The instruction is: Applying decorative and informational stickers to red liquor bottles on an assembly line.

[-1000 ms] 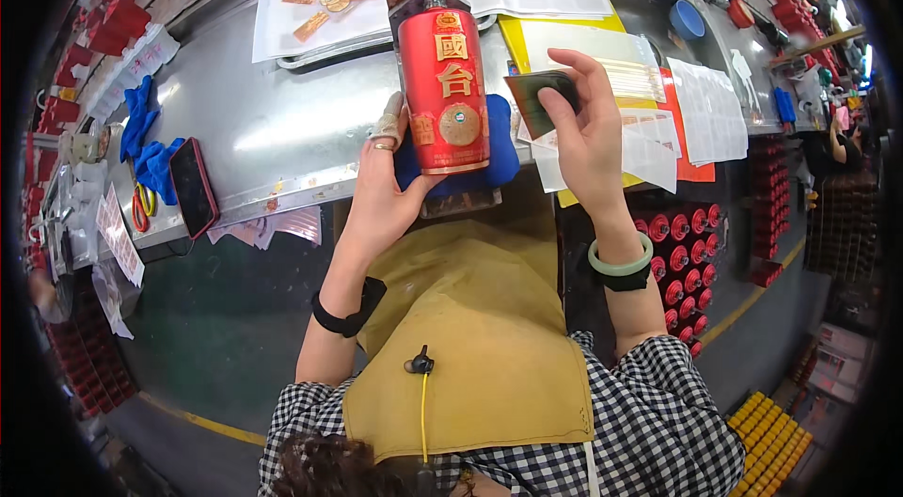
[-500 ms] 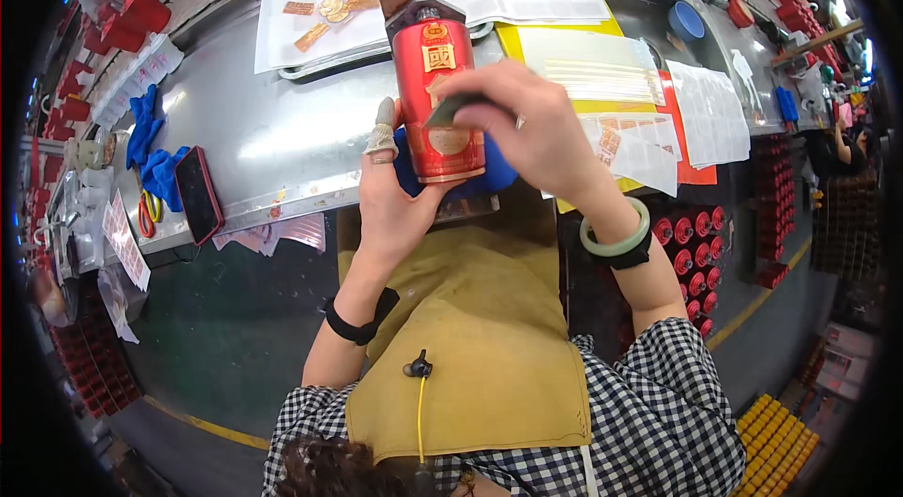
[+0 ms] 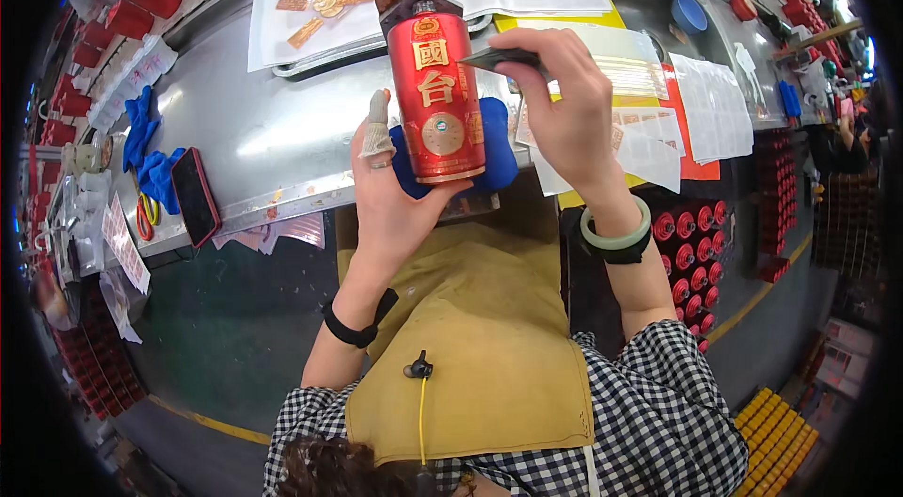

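Observation:
A red bottle (image 3: 435,111) with raised gold characters and a round gold emblem lies in front of me, its neck toward a dark angled metal holder (image 3: 420,4). My left hand (image 3: 390,205) grips the bottle by its left side and base; one finger wears a pale cover. In a pinch, my right hand (image 3: 574,102) holds a flat dark scraper-like tool (image 3: 505,56). Its thin tip is at the bottle's upper right side; whether it touches cannot be told. Blue padding (image 3: 494,144) shows on both sides of the bottle.
A tray with white sheets (image 3: 376,36) and gold stickers lies beyond the bottle. Sticker sheets (image 3: 649,135) lie at right, near a blue bowl (image 3: 689,14). At left are a phone (image 3: 195,198), blue gloves (image 3: 141,132) and scissors (image 3: 148,215). Red bottles (image 3: 691,262) stand below right.
My right hand has moved right, taking the tool from across the bottle's front to its right side. The characters and round emblem now show more fully.

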The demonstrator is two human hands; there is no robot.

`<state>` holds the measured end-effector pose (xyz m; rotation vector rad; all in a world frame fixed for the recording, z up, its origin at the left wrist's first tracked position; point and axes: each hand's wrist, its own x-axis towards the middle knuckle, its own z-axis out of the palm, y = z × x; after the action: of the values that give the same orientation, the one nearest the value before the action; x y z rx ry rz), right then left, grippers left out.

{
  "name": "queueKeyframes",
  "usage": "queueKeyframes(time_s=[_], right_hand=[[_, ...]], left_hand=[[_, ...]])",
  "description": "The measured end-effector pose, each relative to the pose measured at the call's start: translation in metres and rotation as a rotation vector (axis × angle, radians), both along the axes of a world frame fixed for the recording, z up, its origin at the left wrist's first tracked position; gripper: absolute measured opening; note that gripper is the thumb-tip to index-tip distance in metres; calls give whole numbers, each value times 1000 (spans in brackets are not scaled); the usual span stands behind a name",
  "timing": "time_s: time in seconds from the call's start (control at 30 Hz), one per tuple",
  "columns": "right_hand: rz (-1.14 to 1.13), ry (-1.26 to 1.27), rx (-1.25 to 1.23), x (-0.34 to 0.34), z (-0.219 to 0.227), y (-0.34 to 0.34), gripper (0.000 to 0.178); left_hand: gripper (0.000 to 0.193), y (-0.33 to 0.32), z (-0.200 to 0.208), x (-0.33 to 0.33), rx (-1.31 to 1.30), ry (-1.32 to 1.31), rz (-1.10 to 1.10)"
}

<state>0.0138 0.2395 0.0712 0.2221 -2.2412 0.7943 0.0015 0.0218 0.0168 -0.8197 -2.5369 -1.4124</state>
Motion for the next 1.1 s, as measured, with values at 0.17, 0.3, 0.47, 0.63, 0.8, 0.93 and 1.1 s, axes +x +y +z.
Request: queueKeyframes(time_s=[0.17,0.3,0.47,0.63,0.8,0.93,1.1], right_hand=[[19,12,-61,15,-10,-7,22],[291,-29,100,40,-22,-21,19],[54,-26,30,0,-20,-8,20],[276,64,194,23,-23,-25,14],[44,14,202,-6,-12,-2,19],[312,42,162,27,-25,-23,24],[44,74,121,-1,-23,1,16]], left_hand=[[113,-3,-11,-2,59,-13,-28],[111,-9,-20,-6,107,-122,-69],[105,-11,-18,-11,46,-137,-129],[107,-10,-21,-11,183,-364,-160],[119,-1,-6,-8,6,-150,-77],[117,6,-14,-8,215,-197,-17],[113,-2,-8,-7,-47,-31,-24]])
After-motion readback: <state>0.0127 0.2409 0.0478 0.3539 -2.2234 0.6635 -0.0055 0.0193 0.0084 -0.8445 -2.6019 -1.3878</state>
